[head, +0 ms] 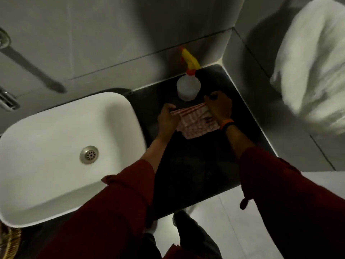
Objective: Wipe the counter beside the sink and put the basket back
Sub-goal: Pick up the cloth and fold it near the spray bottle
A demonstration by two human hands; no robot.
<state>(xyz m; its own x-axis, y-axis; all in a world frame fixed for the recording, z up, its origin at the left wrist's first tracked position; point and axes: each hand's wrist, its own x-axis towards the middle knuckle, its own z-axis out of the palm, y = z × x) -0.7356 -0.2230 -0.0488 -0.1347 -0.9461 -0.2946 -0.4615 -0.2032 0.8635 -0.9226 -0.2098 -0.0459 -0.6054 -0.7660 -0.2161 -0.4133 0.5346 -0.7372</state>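
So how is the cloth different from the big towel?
The cloth is small, red-and-white checked, and lies on the dark counter, with both hands on it. The towel is much bigger, plain white, and hangs by the wall, untouched. Both are fabric.

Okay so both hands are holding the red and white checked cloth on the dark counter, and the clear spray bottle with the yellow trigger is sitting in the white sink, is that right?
Not quite. The head view shows the clear spray bottle with the yellow trigger standing on the dark counter near the back wall, not in the white rectangular sink. The rest holds: the left hand and right hand both grip the red and white checked cloth.
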